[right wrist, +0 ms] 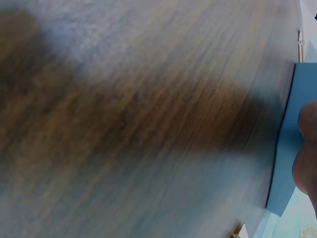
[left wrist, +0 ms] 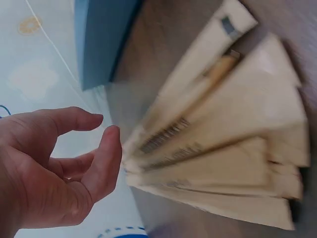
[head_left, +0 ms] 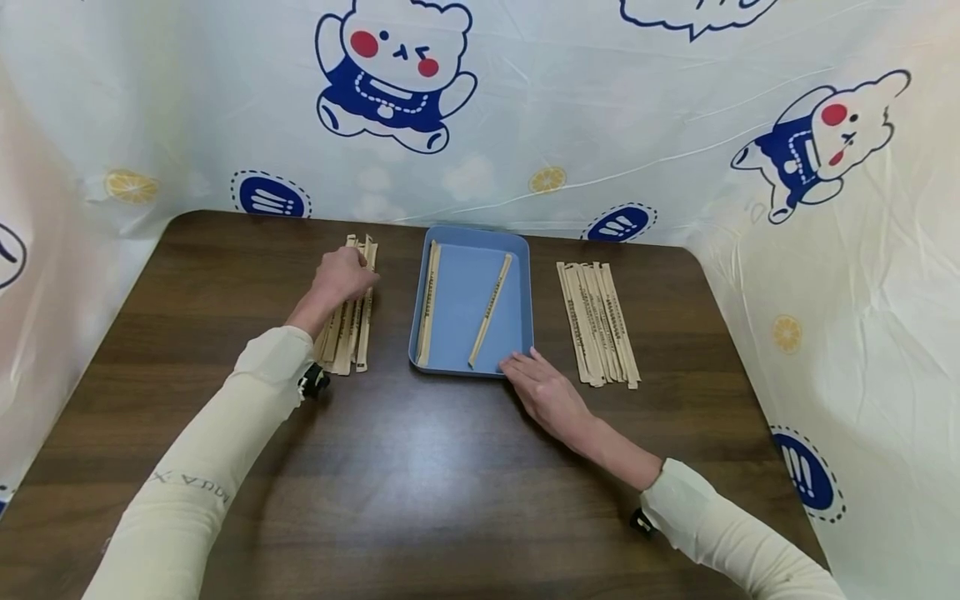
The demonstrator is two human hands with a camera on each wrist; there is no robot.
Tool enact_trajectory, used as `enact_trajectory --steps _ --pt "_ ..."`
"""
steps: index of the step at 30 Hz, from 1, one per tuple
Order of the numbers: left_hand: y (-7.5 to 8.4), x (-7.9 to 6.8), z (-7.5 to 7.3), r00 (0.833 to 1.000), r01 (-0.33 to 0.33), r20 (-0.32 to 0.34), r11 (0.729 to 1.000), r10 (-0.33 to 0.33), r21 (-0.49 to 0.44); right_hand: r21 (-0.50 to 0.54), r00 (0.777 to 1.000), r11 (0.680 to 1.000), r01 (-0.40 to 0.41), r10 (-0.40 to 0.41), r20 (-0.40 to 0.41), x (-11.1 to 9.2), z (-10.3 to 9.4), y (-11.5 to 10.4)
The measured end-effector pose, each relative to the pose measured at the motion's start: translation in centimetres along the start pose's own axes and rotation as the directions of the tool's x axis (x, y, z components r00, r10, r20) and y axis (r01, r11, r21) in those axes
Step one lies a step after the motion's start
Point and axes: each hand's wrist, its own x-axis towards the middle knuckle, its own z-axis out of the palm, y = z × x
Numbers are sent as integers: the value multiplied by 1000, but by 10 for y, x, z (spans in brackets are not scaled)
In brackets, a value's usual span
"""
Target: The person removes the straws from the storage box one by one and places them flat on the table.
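Observation:
My left hand (head_left: 343, 275) is over the left pile of slim, paper-wrapped sticks (head_left: 347, 337), which have dark print on them. In the left wrist view, the bent thumb and fingers of that hand (left wrist: 59, 168) have a gap between them, and nothing shows in it. The wrapped sticks (left wrist: 213, 134) fan out beside them. My right hand (head_left: 547, 396) touches the near right corner of a blue tray (head_left: 465, 292), fingers extended. Inside the tray, one wrapped stick or more (head_left: 428, 304) lies along the left side, and another stick (head_left: 491, 311) lies slanted toward the right.
A second pile of wrapped sticks (head_left: 597, 325) lies to the right of the tray. The brown wooden table (head_left: 420, 500) meets a printed white sheet (head_left: 570, 100) at its back and sides.

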Motion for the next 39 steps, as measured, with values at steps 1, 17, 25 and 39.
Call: enact_trajectory --steps 1,17,25,39 --pt "4 -1 -1 1000 -10 14 1000 10 -10 2 1000 1000 0 0 3 0 0 0" --pt "69 -3 10 967 36 249 941 52 -336 2 1000 1000 -20 20 15 -4 1 0" --pt "84 -1 27 955 1 282 947 95 -322 -3 1000 1000 -7 7 -8 -3 1 0" --pt "103 0 59 931 -12 348 960 113 -279 -10 1000 1000 -14 14 7 -1 1 1"
